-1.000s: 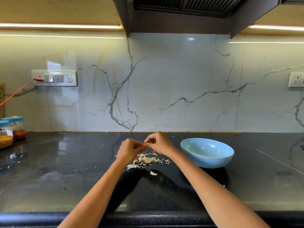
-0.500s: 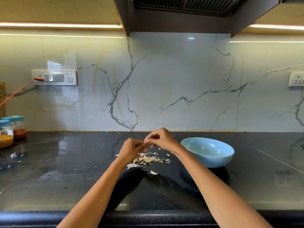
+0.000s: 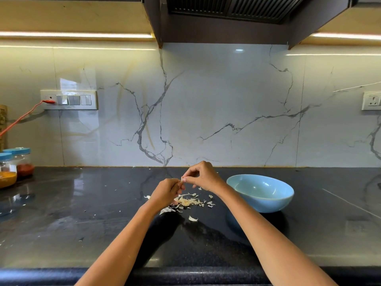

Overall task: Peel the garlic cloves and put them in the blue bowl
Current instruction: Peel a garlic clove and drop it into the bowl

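Head view: left hand (image 3: 167, 190) and right hand (image 3: 203, 176) meet above the table (image 3: 82, 219), both curled, pinching one garlic clove (image 3: 182, 179) between fingertips; the clove is barely visible; skins (image 3: 188, 201) lie heaped directly below; the blue bowl (image 3: 260, 192) stands just right of them, its inside apparently empty. Judgement: peeling is under way; hold the clove firmly with the left, strip skin in short pulls, drop scraps clear of the bowl.

Two bare forearms, uncovered from elbow to wrist, no sleeves in view. Left hand (image 3: 167, 190) and right hand (image 3: 203, 176) both ungloved. Short, plain fingernails. No rings, bracelets or watch visible on either wrist or finger.
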